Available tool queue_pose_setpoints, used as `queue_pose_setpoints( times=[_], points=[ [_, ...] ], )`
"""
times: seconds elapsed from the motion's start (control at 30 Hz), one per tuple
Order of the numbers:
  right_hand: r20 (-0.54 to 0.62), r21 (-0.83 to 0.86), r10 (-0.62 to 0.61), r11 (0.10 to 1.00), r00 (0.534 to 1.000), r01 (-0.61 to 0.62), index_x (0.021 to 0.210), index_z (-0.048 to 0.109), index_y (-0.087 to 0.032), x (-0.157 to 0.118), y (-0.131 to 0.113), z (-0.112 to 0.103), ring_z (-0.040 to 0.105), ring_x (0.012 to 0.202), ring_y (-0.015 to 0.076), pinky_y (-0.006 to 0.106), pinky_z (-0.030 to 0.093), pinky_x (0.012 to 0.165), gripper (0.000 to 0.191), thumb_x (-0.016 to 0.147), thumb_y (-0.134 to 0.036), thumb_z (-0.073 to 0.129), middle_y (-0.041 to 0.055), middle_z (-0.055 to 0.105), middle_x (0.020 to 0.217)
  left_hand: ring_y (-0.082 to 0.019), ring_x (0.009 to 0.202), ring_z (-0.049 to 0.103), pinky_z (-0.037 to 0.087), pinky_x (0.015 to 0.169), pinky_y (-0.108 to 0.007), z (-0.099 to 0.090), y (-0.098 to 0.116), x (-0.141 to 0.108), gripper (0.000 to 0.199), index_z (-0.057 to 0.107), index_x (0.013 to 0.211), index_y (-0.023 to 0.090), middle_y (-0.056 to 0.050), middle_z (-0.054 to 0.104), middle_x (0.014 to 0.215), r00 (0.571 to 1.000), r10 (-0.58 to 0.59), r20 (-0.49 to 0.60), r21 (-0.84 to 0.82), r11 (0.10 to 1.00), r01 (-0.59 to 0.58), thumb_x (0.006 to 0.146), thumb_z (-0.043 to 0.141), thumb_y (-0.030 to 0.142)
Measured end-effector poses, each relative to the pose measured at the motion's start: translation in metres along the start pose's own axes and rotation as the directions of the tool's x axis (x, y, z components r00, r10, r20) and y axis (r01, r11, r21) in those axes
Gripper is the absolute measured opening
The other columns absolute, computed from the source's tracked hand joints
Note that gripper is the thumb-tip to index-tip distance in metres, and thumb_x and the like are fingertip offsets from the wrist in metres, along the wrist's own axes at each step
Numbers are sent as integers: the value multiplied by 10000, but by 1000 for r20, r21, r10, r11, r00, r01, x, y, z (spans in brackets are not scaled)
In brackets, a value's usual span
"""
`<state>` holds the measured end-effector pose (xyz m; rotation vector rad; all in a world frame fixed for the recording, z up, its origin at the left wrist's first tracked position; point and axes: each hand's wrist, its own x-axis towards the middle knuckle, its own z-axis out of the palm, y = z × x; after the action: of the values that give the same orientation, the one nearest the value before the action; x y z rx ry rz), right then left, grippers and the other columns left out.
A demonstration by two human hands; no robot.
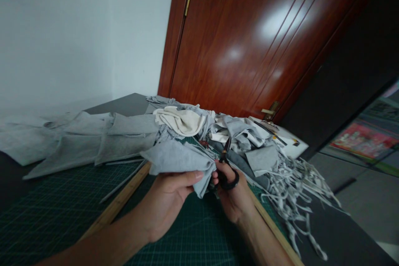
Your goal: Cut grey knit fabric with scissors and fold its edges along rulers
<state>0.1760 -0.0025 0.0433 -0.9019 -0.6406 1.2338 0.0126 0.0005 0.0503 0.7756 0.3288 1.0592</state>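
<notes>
My left hand (173,195) pinches a piece of light grey cloth (177,158), thumb on top and the fingers beneath it. At the cloth's right edge, my right hand (232,191) is closed around the handles of black scissors (223,158). The scissor blades point up and away from me, and my right fingertips touch or nearly touch the cloth's edge. Both hands are above a green cutting mat (190,232). How far apart the blades are cannot be made out.
Wooden strips (124,195) lie on the mat at either side. Grey cloth pieces (124,133) spread left, a cream cloth (181,121) sits behind. Thin fabric strips (296,191) heap at the right near a white box (291,141). A brown door (224,50) stands behind.
</notes>
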Motion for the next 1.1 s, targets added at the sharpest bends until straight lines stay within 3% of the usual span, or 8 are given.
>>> queue_pose_setpoints(
  times=[0.1,0.23,0.3,0.5,0.63,0.8,1.1],
  points=[
    [41,-31,11,999,999,-10,777,717,-151,-3,3,2,512,524,72,155,438,492,371,673,-353,1009,-37,631,617,-275,1024,737,543,1026,-412,-3,-5,-1,298,860,1004,179,-96,844,1071,997,-79,-8,26,997,79,755,952,315],
    [65,-86,16,996,998,-10,833,738,-145,-5,6,2,526,514,86,170,439,485,409,651,-388,1013,-30,652,606,-197,857,671,486,752,-296,-9,-9,1,288,863,974,169,-80,815,953,994,-97,-45,164,981,103,737,954,305],
    [68,-115,12,993,998,-4,873,745,-140,-6,7,2,531,489,91,175,437,470,449,640,-413,1014,-26,660,584,-178,796,628,436,696,-289,-11,-8,2,231,858,919,157,-73,791,883,995,-88,-40,222,970,95,752,928,300],
    [91,-186,-21,982,996,38,914,726,-144,-5,6,1,557,467,98,175,446,450,508,631,-457,1011,-19,682,574,-205,824,638,458,757,-327,-11,-2,5,256,861,892,146,-96,787,892,997,-70,-24,157,985,73,822,857,393],
    [88,-220,-42,974,995,61,912,697,-161,-4,6,1,552,441,103,181,444,432,556,609,-487,1031,-35,665,538,-205,828,649,461,772,-325,-9,-3,3,207,863,913,161,-70,786,870,1000,-19,14,225,974,15,776,899,310],
    [108,-241,-68,966,992,93,924,700,-172,-5,7,1,545,425,105,202,458,443,549,598,-431,1057,-52,663,546,-233,936,692,513,908,-357,-10,-7,1,286,852,972,165,-69,816,964,999,-5,54,289,957,-11,697,925,192],
    [131,-236,-81,965,988,111,918,721,-177,-10,6,5,578,450,115,212,479,436,589,552,-471,1076,-30,696,604,-239,815,712,579,820,-376,-4,-6,0,351,842,1027,146,-84,826,922,993,112,-29,341,935,-96,705,945,242]
  ],
)
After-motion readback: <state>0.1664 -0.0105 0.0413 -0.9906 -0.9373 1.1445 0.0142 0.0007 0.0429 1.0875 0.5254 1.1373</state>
